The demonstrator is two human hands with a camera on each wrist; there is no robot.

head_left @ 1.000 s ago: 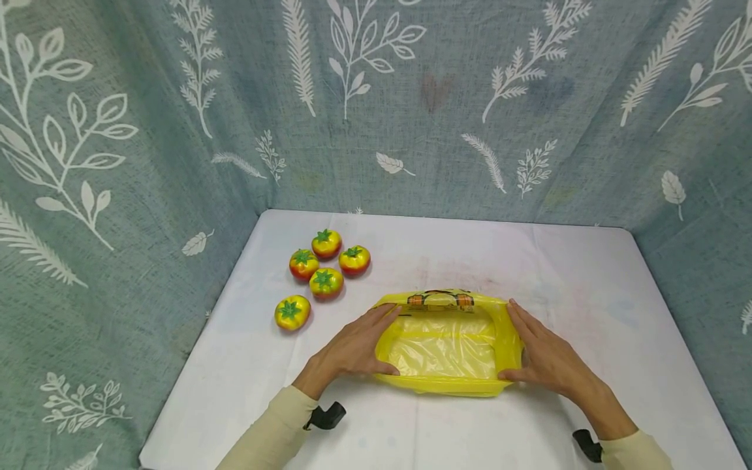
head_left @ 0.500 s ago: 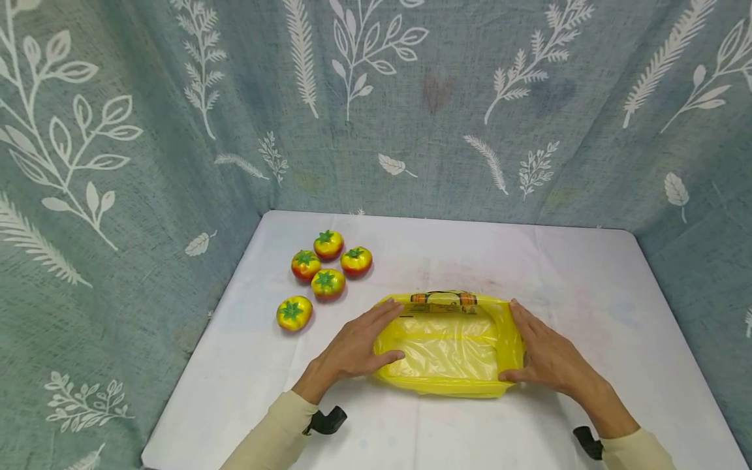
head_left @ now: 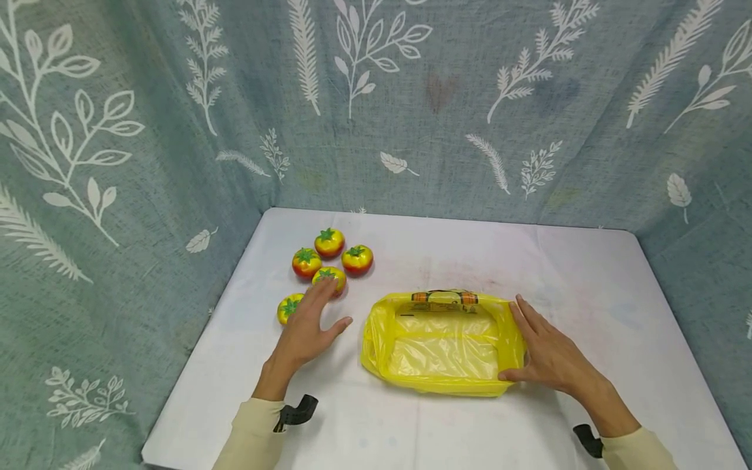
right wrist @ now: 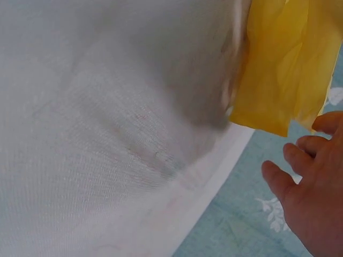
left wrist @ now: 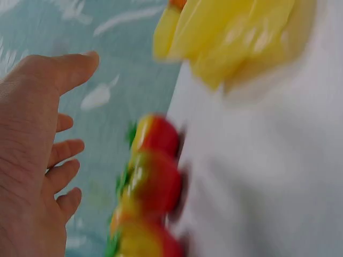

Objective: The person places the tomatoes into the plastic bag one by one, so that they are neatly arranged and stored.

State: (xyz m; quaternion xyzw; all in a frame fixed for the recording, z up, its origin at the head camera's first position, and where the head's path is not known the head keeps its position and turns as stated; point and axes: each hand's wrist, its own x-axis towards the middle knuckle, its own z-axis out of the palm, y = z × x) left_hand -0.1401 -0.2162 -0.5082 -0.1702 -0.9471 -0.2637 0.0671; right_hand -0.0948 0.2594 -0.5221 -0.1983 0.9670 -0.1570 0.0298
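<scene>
A yellow plastic bag (head_left: 376, 346) lies on the white table with its mouth spread wide, the inside showing. My right hand (head_left: 555, 356) rests along the bag's right side, fingers fairly straight, thumb at the near rim. Off to the left of the bag, my left hand (head_left: 302, 336) hovers with fingers extended and thumb apart, holding nothing. Its fingertips overlap one of several glossy yellow-and-red tomatoes (head_left: 357, 260) with green star-shaped tops. In the left wrist view, a row of blurred tomatoes (left wrist: 155, 182) sits beyond that hand.
The white-covered table (head_left: 587, 281) meets a green leaf-patterned curtain (head_left: 435, 163) at the back and sides. Dark wrist straps (head_left: 298, 410) show at the sleeves.
My left hand has left the bag's left side and moved left and up to the tomatoes. The bag's left end is now uncovered. My right hand stays at the bag.
</scene>
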